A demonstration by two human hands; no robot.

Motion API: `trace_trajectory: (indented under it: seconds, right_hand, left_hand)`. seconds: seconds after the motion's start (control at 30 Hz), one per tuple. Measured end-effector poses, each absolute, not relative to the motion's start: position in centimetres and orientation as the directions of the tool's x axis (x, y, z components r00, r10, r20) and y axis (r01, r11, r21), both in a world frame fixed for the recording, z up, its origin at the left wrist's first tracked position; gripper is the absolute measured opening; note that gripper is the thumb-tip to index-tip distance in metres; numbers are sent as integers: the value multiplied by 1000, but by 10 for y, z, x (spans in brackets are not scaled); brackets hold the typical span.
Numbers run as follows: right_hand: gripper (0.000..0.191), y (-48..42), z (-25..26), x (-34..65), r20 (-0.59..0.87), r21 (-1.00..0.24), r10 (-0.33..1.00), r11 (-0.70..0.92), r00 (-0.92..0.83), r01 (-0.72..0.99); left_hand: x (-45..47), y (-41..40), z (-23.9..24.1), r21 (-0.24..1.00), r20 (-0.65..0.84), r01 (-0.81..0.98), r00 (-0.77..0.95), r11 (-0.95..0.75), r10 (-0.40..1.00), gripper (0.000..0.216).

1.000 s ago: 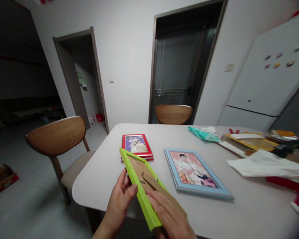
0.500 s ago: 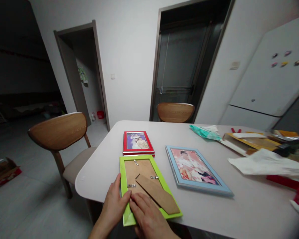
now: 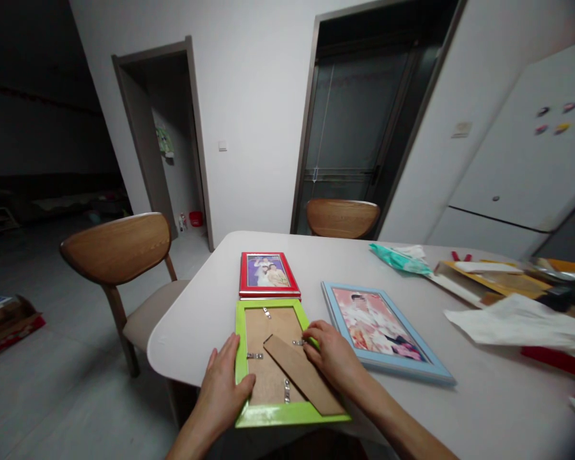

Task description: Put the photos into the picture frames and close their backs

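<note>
A green picture frame (image 3: 242,358) lies face down at the near edge of the white table (image 3: 460,409), its brown backing board and stand leg facing up. My left hand (image 3: 225,386) rests flat on the frame's left rim, thumb on the backing. The fingertips of my right hand (image 3: 333,354) touch a small metal clip at the frame's right rim. A red frame (image 3: 268,275) with a photo lies just beyond it. To the right lies a light blue frame (image 3: 388,332) with a photo.
Two wooden chairs stand by the table, one at the left (image 3: 117,246) and one at the far end (image 3: 342,217). Papers, a white sheet (image 3: 522,319), a teal bag (image 3: 397,259) and clutter cover the table's right side. A white fridge (image 3: 522,172) stands at the right.
The green frame went from tilted in both hands to flat on the table. My right hand slid from the lower left of the backing to the clip on the right rim.
</note>
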State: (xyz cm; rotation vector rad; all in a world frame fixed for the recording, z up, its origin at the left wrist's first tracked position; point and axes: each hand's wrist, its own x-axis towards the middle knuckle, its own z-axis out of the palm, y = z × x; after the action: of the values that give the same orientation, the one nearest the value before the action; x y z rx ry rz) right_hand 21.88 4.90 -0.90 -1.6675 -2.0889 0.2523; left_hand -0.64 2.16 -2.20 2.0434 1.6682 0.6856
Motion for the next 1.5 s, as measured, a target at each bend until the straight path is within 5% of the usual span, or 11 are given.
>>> trace_trajectory:
  seconds: [0.27,0.63,0.9,1.2,1.5]
  right_hand:
    - [23,61,-5,198,265,-254,938,289,-221,923]
    - [27,102,-12,160,256,-251,950,247,-182,936]
    - [24,101,-11,163,250,-262,943,284,-219,922]
    - [26,93,-6,160,273,-313,930,326,-244,892]
    - [16,49,-5,142,282,-423,855,518,-435,743]
  left_hand:
    - [-9,23,-29,558,172,796,168,-237,971,58]
    - [-9,24,-31,614,207,749,151,-248,967,56]
    - [-7,24,-34,544,232,795,163,-267,959,54]
    - [-8,24,-33,614,253,744,132,-264,959,55]
    - [-6,25,-37,566,252,778,149,-271,956,51]
